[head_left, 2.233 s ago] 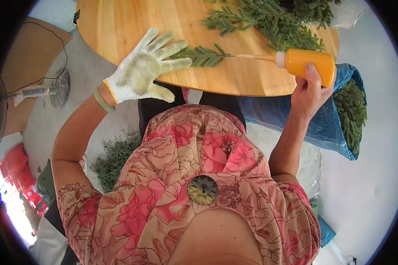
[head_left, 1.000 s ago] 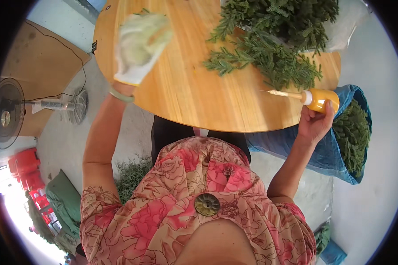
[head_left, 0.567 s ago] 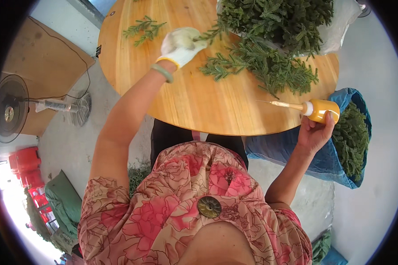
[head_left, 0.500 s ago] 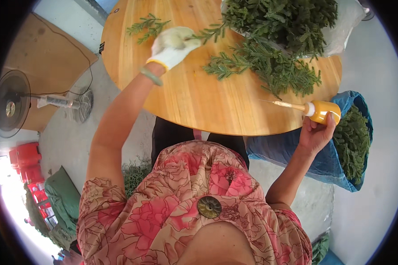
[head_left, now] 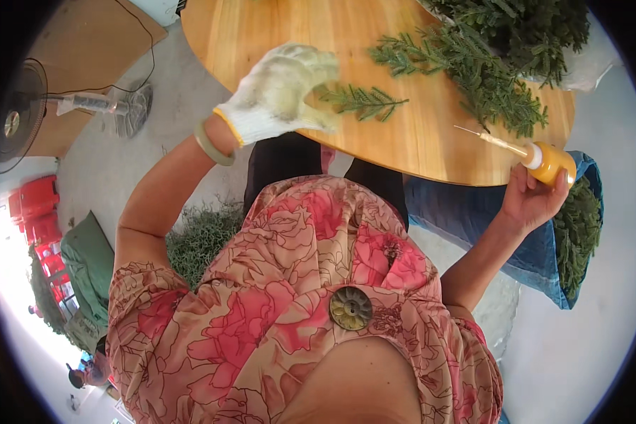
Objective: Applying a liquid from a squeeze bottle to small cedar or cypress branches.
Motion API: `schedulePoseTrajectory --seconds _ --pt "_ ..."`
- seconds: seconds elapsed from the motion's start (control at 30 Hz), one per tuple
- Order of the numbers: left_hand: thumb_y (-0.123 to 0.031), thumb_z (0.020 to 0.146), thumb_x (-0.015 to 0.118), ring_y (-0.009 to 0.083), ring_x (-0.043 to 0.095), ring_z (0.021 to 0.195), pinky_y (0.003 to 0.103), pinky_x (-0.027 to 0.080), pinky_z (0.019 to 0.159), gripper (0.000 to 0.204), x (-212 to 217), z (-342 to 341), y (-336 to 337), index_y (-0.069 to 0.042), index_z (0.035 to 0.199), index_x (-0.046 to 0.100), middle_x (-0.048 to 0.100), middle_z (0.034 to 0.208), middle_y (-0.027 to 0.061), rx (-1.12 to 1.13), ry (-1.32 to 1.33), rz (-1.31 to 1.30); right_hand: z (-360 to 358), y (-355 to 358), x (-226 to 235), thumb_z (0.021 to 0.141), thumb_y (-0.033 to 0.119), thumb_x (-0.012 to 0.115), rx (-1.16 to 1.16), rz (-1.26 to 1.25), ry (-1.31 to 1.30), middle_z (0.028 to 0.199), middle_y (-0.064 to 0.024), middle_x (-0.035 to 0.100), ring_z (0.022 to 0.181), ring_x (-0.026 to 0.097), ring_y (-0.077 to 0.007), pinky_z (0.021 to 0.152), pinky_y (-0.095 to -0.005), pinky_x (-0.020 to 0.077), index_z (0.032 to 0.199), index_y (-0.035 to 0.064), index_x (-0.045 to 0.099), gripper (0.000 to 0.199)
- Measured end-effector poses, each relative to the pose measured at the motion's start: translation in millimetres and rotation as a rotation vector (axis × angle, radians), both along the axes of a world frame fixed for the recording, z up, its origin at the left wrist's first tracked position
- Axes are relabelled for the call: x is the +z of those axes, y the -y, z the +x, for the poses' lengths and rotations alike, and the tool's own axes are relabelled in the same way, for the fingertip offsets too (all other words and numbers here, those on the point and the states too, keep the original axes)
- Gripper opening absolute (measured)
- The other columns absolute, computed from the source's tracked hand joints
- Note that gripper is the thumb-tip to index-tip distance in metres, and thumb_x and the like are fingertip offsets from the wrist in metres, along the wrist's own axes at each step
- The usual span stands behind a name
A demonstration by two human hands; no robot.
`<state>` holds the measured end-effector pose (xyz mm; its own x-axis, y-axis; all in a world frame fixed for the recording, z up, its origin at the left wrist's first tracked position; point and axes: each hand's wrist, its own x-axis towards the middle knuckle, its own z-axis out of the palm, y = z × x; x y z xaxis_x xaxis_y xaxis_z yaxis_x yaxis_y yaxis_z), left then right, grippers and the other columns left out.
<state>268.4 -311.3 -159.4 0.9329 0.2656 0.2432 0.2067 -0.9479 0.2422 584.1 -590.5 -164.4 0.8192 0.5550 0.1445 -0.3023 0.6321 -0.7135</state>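
My left hand [head_left: 283, 92], in a white knitted glove with a yellow cuff, is over the table's near left edge. Its fingers and thumb are spread apart around the stem end of a small green fir-like sprig [head_left: 367, 101]. That sprig lies on the round wooden table [head_left: 261, 28]. On the right, my bare right hand [head_left: 533, 198] is closed around a yellow squeeze bottle [head_left: 551, 165] with a white collar and a long thin needle tip. The bottle is tilted, its tip pointing left above the tabletop.
Larger green branches [head_left: 473, 71] spread across the table's right side, below a dense green pile [head_left: 537, 28] on clear plastic. A blue sack [head_left: 473, 219] of greenery stands by the right edge. On the floor at left are a fan [head_left: 18, 120] and loose greenery [head_left: 205, 240].
My left hand has come toward me, to the table's near edge, and its fingers have spread beside a sprig. The view has shifted; my right hand still holds the bottle.
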Motion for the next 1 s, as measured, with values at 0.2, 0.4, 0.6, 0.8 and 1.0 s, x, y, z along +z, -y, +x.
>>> schedulePoseTrajectory --seconds 0.2,0.4,0.6,0.8,1.0 --pt "-0.042 0.078 0.078 0.0371 0.06 0.121 0.045 0.04 0.111 0.054 25 -35 -3 -0.004 0.116 0.071 0.067 0.127 0.0167 0.199 0.243 -0.095 -3 -1 2 0.089 0.027 0.07 -0.08 -0.007 -0.031 0.097 -0.0093 0.064 0.056 0.044 -0.0093 0.049 -0.0218 0.0338 0.111 0.0061 0.059 0.033" --pt "-0.068 0.082 0.062 0.0357 0.042 0.14 0.054 0.026 0.12 0.076 2 -21 11 -0.017 0.139 0.058 0.053 0.147 0.0096 -0.181 0.112 0.161 -14 -19 9 0.089 0.028 0.07 0.007 -0.002 -0.042 0.1 -0.0101 0.065 0.055 0.043 -0.0089 0.049 -0.0214 0.0324 0.112 0.0065 0.059 0.033" --pt "-0.085 0.079 0.045 0.0389 0.029 0.147 0.055 0.011 0.124 0.093 -21 -20 7 -0.018 0.142 0.057 0.044 0.154 0.012 -0.229 -0.101 0.087 -32 -45 1 0.091 0.029 0.067 0.15 -0.047 -0.058 0.103 -0.0126 0.065 0.055 0.042 -0.0078 0.048 -0.0197 0.0302 0.119 0.0053 0.058 0.037" --pt "-0.087 0.076 0.046 0.0387 0.026 0.148 0.054 0.007 0.124 0.095 -31 -24 6 -0.021 0.144 0.054 0.039 0.157 0.0131 -0.228 -0.112 0.0 -58 -71 -1 0.093 0.024 0.062 0.141 -0.13 -0.022 0.1 -0.01 0.065 0.057 0.044 -0.0075 0.047 -0.0196 0.0324 0.118 0.0013 0.058 0.034" --pt "-0.086 0.073 0.051 0.0351 0.017 0.152 0.053 0.001 0.125 0.096 -34 -24 6 -0.025 0.147 0.05 0.031 0.161 0.0115 -0.225 -0.174 -0.073 -88 -90 2 0.089 0.008 0.065 -0.029 -0.254 0.217 0.083 -0.0037 0.06 0.057 0.045 -0.0057 0.048 -0.0209 0.0329 0.104 0.0012 0.058 0.018"
